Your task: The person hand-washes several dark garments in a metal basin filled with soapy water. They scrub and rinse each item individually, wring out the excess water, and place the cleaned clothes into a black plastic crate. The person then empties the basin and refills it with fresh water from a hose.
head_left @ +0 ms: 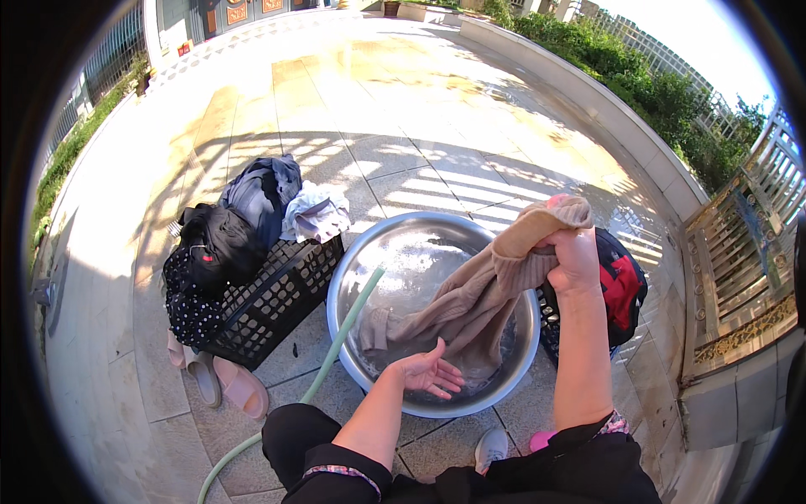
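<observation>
My right hand [574, 257] grips a beige ribbed knit garment [469, 286] by its upper end and holds it up over the right rim of a large steel basin [337, 296]. The garment's lower part hangs down into the water [422, 261] in the basin. Above the basin's near side, my left hand [433, 373] is empty with its fingers spread, just below the hanging cloth. A pale green hose [343, 334] crosses the basin's left rim, its end over the water.
A black plastic crate [283, 296] heaped with dark and white clothes [317, 212] stands at left, sandals [241, 387] beside it. Behind my right arm lies a red and black item [620, 286] on another crate. A metal gate [743, 264] borders the right.
</observation>
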A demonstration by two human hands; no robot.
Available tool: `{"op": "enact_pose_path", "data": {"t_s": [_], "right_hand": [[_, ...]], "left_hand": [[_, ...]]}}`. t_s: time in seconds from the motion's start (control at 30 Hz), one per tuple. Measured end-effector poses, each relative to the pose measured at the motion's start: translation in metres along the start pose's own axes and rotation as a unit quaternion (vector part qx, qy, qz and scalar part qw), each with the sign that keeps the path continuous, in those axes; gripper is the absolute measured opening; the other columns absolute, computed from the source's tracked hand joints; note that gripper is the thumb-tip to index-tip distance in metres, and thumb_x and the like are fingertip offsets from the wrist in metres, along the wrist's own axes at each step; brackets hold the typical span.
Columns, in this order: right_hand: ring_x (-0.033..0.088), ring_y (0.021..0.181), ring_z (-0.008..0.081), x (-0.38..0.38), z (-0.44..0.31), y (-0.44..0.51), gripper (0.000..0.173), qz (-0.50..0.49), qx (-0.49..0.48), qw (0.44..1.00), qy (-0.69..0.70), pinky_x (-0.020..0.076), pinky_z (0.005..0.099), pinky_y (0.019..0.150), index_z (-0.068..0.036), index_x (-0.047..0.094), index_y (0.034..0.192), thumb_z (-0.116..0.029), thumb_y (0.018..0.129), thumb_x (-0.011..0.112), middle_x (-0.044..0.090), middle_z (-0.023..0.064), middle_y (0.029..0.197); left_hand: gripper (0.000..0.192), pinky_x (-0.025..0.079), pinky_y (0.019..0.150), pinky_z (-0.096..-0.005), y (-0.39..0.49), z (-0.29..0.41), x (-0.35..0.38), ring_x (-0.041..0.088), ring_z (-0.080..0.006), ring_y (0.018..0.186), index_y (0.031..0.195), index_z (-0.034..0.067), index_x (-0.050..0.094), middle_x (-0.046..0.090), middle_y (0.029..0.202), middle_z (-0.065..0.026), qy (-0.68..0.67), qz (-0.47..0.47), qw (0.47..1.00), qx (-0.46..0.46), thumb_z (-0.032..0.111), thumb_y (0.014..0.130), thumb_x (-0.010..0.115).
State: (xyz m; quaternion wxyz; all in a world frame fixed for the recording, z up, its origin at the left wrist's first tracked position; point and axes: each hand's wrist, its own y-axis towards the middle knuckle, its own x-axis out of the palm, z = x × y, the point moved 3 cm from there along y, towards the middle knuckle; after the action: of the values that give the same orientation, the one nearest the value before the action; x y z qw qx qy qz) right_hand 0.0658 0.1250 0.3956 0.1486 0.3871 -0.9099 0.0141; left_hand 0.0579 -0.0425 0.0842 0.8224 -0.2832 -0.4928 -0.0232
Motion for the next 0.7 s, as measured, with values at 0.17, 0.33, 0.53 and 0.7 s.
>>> {"op": "enact_pose_path", "data": {"t_s": [0.17, 0.33, 0.53, 0.7], "right_hand": [[0.058, 0.072, 0.0191, 0.019, -0.077, 0.020, 0.034, 0.001, -0.122, 0.990, 0.070, 0.0488, 0.0278, 0.062, -0.004, 0.056, 0.093, 0.009, 0.062, 0.047, 0.056, 0.0066, 0.080], [0.058, 0.082, 0.0160, -0.021, -0.149, 0.023, 0.030, 0.027, -0.230, 0.971, 0.067, 0.0489, 0.0299, 0.077, -0.002, 0.055, 0.108, -0.010, 0.079, 0.056, 0.060, 0.0067, 0.093], [0.057, 0.093, 0.0183, -0.079, -0.134, -0.022, 0.027, 0.079, -0.255, 0.964, 0.005, 0.0481, 0.0335, 0.082, -0.004, 0.052, 0.109, -0.019, 0.087, 0.054, 0.057, 0.0084, 0.102], [0.052, 0.083, 0.0121, -0.129, -0.054, -0.023, 0.008, 0.025, -0.070, 0.997, -0.005, 0.0470, 0.0274, 0.073, -0.010, 0.052, 0.089, -0.016, 0.086, 0.057, 0.051, -0.0002, 0.082]], "left_hand": [[0.111, 0.041, 0.092, -0.0510, 0.044, -0.030, 0.031, 0.041, -0.0374, 0.119, 0.133, -0.008, 0.022, 0.036, 0.131, -0.0252, -0.112, -0.146, 0.982, 0.032, 0.079, 0.063, 0.029], [0.123, 0.021, 0.101, -0.0600, 0.070, -0.010, 0.070, 0.024, -0.0412, 0.127, 0.139, 0.006, -0.003, 0.019, 0.139, -0.0262, -0.293, -0.111, 0.919, 0.238, 0.084, 0.052, 0.036], [0.077, 0.028, 0.103, -0.0468, 0.047, 0.079, 0.060, 0.036, -0.0312, 0.123, 0.129, 0.014, 0.039, 0.038, 0.135, -0.0083, -0.439, -0.012, 0.738, 0.511, 0.069, 0.075, 0.042], [0.056, 0.033, 0.101, -0.0434, 0.043, 0.072, -0.006, 0.040, -0.0276, 0.120, 0.124, 0.014, 0.047, 0.044, 0.130, -0.0082, -0.446, 0.048, 0.708, 0.545, 0.053, 0.087, 0.033]]}}
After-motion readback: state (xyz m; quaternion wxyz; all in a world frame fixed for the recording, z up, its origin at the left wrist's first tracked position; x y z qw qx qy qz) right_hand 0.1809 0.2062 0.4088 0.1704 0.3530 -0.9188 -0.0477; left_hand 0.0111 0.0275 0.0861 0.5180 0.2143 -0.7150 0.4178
